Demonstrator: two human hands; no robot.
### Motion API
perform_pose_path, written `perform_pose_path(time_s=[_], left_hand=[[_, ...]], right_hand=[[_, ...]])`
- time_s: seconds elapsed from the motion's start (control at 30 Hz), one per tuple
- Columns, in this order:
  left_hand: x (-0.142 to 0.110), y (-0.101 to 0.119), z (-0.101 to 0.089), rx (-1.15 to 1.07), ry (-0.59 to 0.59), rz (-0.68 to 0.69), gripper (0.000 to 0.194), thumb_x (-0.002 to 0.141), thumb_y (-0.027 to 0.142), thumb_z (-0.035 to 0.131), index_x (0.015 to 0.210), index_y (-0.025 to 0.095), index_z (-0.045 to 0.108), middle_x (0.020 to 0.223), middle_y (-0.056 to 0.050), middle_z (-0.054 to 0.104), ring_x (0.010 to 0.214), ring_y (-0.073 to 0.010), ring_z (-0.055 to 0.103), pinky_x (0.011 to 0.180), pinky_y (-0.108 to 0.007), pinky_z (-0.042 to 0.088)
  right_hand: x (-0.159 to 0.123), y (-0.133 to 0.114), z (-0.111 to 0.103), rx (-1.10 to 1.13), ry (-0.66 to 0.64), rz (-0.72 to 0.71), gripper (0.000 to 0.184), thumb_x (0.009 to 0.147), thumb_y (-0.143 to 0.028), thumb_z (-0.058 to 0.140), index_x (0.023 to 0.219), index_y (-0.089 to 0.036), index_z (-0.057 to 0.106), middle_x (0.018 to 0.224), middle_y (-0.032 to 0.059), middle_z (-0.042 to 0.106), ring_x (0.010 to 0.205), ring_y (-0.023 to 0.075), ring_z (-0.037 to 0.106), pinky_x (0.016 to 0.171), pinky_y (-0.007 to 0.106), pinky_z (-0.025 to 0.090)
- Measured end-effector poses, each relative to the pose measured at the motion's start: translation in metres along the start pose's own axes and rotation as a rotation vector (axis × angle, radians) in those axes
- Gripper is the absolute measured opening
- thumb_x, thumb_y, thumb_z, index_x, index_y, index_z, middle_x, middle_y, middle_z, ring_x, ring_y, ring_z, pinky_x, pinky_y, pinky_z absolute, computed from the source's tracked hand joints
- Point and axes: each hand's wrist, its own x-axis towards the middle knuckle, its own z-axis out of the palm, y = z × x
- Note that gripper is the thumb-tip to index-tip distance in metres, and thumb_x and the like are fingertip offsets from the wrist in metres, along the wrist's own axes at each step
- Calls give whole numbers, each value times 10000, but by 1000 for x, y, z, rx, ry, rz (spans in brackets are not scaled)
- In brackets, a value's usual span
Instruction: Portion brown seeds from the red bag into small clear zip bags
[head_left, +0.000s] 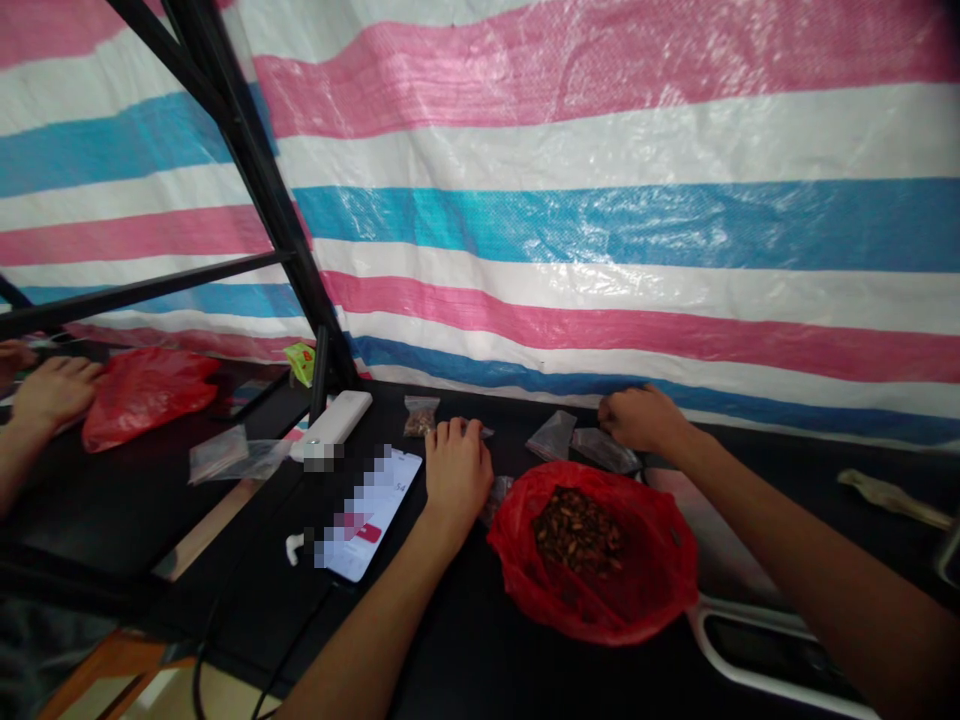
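My left hand (457,475) rests palm down on the black table (442,640), holding nothing, its fingertips beside a small clear plastic bag (420,417) of brown pieces. A flattened clear bag (496,497) pokes out by its heel. My right hand (641,420) is curled just above another clear plastic bag (600,450), and a further one (551,435) lies to its left. Whether those fingers pinch the bag, I cannot tell. Below both hands, an open red plastic bag (592,580) holds a heap of brown seeds or nuts (576,535).
A smartphone (367,515) with a blurred screen, a white power bank (334,425) and a white earbud (294,547) lie left of my left hand. A mirror (150,470) in a black metal frame reflects my hand and the red bag. A striped tarpaulin (600,200) hangs behind.
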Motion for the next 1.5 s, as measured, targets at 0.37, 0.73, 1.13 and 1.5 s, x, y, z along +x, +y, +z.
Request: perform_pose_path(time_s=[0.37, 0.73, 1.13, 1.5], left_hand=[[5, 1, -5, -262, 126, 10, 263, 997, 150, 483, 1186, 196, 660, 1148, -114, 706, 1111, -315, 599, 960, -468, 440], [-4, 25, -8, -1310, -6, 146, 273, 1044, 395, 523, 1237, 228, 618, 1106, -59, 727, 1010, -205, 689, 865, -310, 542], [-9, 20, -18, -864, 223, 280, 195, 1002, 301, 541, 1158, 209, 615, 1049, -70, 676, 1011, -217, 616, 916, -351, 468], [-13, 37, -17, -1029, -266, 245, 248, 992, 338, 556, 844, 174, 669, 767, -5, 685, 715, -144, 613, 683, -244, 449]], right_hand=[[-46, -15, -30, 424, 287, -134, 284, 992, -376, 503, 1044, -252, 753, 1137, 57, 771, 1045, 234, 706, 917, 333, 526], [-98, -71, -48, 826, 410, -179, 286, 996, -403, 600, 1250, -313, 696, 1255, 46, 722, 1116, 241, 679, 1003, 401, 525], [-90, -98, -28, 1216, 300, 92, 286, 895, -485, 654, 912, -219, 757, 815, 32, 786, 717, 217, 706, 649, 315, 520], [-102, -106, -32, 941, 265, -9, 184, 917, -352, 620, 889, -269, 782, 966, 39, 803, 940, 257, 712, 881, 399, 524]])
